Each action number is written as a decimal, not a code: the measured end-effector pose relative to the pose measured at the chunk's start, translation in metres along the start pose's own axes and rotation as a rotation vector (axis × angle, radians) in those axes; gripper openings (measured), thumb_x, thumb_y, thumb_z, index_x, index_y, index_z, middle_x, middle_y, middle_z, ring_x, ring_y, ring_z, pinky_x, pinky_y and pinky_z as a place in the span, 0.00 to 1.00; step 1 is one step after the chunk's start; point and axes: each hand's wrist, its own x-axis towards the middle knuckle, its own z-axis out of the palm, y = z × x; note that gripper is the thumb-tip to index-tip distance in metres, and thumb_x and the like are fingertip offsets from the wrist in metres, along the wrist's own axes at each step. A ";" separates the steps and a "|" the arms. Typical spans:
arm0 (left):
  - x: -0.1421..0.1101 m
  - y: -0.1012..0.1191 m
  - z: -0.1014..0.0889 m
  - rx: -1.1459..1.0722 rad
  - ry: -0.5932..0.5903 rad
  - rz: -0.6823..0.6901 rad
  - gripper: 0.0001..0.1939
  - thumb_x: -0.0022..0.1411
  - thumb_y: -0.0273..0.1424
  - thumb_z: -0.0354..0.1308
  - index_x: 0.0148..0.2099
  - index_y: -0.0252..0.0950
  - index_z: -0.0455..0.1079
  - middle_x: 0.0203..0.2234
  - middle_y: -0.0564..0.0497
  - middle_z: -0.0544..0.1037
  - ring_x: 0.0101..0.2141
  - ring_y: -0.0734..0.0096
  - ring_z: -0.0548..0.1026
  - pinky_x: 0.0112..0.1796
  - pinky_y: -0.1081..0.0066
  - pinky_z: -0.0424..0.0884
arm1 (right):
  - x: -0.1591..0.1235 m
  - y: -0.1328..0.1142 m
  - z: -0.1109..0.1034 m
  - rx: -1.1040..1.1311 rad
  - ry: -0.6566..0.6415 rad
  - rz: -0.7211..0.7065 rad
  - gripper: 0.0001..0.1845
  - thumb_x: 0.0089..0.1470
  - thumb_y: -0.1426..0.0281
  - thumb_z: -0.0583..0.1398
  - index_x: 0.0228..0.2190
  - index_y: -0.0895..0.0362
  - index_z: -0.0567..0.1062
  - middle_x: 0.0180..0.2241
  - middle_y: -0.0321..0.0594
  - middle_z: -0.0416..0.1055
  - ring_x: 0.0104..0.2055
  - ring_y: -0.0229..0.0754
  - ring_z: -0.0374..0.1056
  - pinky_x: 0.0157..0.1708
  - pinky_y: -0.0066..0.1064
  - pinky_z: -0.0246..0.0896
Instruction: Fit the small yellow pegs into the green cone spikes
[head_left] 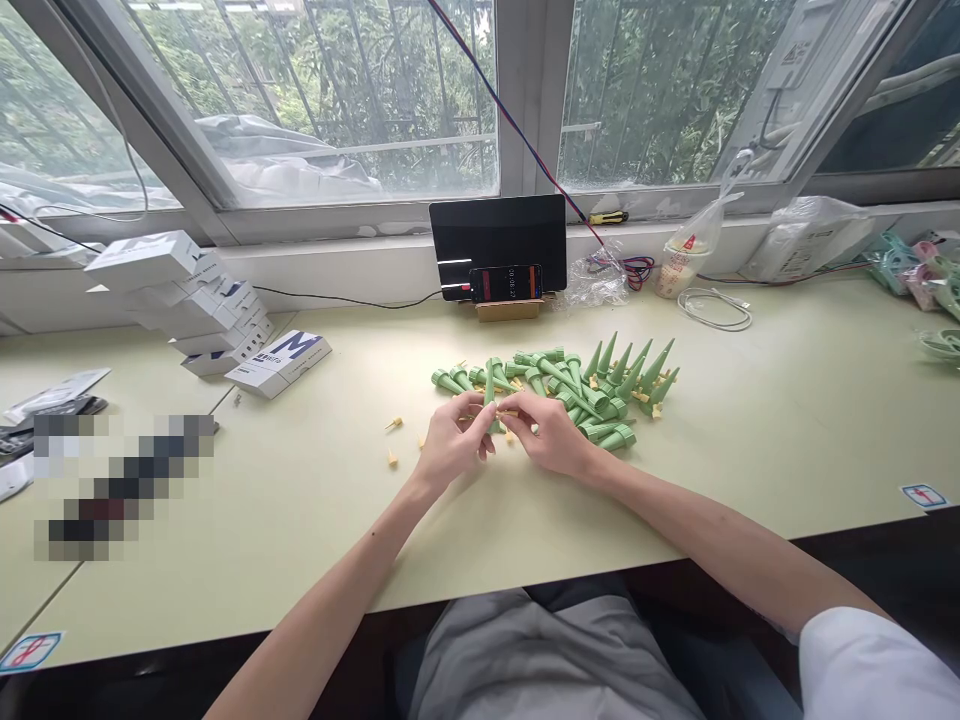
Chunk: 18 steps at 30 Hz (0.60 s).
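Note:
My left hand (454, 440) is closed around a green plastic plant watering spike (490, 388), its pointed end up. Close against it, my right hand (551, 432) pinches a small yellow plastic piece (508, 413) at the spike's side; my fingers partly hide where the two meet. Just beyond my hands lies a heap of green spikes (592, 398), some with ribbed caps toward me. At its right, several spikes (649, 370) stand upright with yellow pieces at their bases. Loose yellow pieces (392, 459) lie left of my left hand.
A phone (506, 284) showing a timer leans on a black panel (499, 235) at the back. White boxes (187, 300) are stacked at the left. A bagged cup (679, 265), a white cable (716, 312) and plastic bags (810, 240) lie along the window side.

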 end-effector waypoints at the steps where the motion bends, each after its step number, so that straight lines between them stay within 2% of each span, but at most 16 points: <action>1: 0.000 0.000 0.000 -0.001 -0.001 0.004 0.19 0.61 0.46 0.61 0.40 0.34 0.69 0.32 0.48 0.75 0.19 0.75 0.73 0.19 0.72 0.69 | 0.000 0.000 0.000 0.002 -0.002 0.003 0.08 0.65 0.70 0.55 0.40 0.57 0.74 0.34 0.42 0.75 0.34 0.41 0.70 0.34 0.32 0.67; 7: 0.000 -0.002 0.000 -0.042 -0.014 0.020 0.19 0.60 0.45 0.62 0.42 0.34 0.68 0.34 0.48 0.75 0.23 0.72 0.75 0.22 0.71 0.74 | 0.001 -0.001 0.000 0.017 0.006 0.020 0.09 0.66 0.68 0.55 0.40 0.57 0.74 0.35 0.43 0.75 0.34 0.42 0.70 0.33 0.33 0.67; 18: 0.001 -0.001 -0.001 -0.003 -0.013 0.036 0.18 0.61 0.46 0.61 0.40 0.34 0.70 0.32 0.48 0.76 0.20 0.75 0.73 0.20 0.73 0.71 | 0.000 0.000 0.000 0.006 -0.004 0.011 0.07 0.65 0.71 0.55 0.39 0.57 0.74 0.34 0.41 0.75 0.33 0.41 0.70 0.33 0.32 0.66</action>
